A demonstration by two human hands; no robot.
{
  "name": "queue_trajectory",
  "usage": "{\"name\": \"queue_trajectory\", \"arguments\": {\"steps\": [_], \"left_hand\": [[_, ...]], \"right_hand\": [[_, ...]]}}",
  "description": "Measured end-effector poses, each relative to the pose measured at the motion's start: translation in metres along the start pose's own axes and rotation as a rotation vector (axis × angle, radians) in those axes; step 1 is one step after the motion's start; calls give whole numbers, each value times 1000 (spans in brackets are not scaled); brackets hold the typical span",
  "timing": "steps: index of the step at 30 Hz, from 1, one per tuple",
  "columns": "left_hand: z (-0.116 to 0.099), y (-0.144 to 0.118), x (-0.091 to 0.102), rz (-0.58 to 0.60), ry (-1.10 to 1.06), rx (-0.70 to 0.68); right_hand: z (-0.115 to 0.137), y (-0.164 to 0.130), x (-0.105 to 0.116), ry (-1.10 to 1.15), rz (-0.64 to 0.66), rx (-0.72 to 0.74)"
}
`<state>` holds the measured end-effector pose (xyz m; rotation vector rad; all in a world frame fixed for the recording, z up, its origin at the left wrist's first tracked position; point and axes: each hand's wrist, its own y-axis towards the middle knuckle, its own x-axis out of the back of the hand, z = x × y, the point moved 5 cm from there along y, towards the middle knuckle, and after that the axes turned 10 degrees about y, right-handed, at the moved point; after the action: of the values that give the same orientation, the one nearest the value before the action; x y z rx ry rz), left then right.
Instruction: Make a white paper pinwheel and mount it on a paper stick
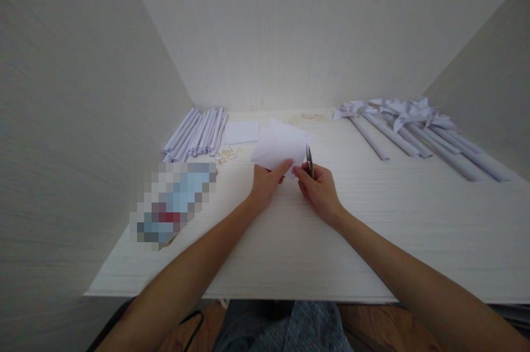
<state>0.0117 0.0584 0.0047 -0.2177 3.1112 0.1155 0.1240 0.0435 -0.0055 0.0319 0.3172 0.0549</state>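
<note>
two hands are shown at work over the middle of a white table [372, 241], set between pale walls. a folded sheet of white paper [279, 148] is pinched at its near corner by the left hand [265, 184], thumb on top and the other fingers curled beneath, so that the sheet is lifted and fans away toward the far edge. small scissors [309, 160] are gripped in the right hand [321, 192], fingers closed round the handles, blades pointing up and away; whether the blades are parted cannot be told. the blades stand at the right edge of the sheet, just beside the left thumb tip.

the step in hand is judged to be a cut begun at that edge. the next move would call for the sheet to be kept taut and the left fingers kept clear of the blade line.

rolled paper tubes [199, 132] lie near the far left corner, a flat paper square [241, 132] beside them, and finished paper pinwheels [414, 126] along the far right.
</note>
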Motion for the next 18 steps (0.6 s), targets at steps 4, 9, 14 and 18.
{"name": "queue_trajectory", "arguments": {"steps": [4, 9, 14, 18], "left_hand": [[0, 1, 1, -20, 42, -30], [-1, 0, 4, -90, 42, -22], [0, 0, 7, -141, 23, -41], [1, 1, 10, -218, -26, -17]], "right_hand": [[2, 1, 1, -79, 4, 38], [4, -1, -2, -133, 17, 42], [4, -1, -3, -131, 29, 42], [4, -1, -4, -159, 32, 47]]}}
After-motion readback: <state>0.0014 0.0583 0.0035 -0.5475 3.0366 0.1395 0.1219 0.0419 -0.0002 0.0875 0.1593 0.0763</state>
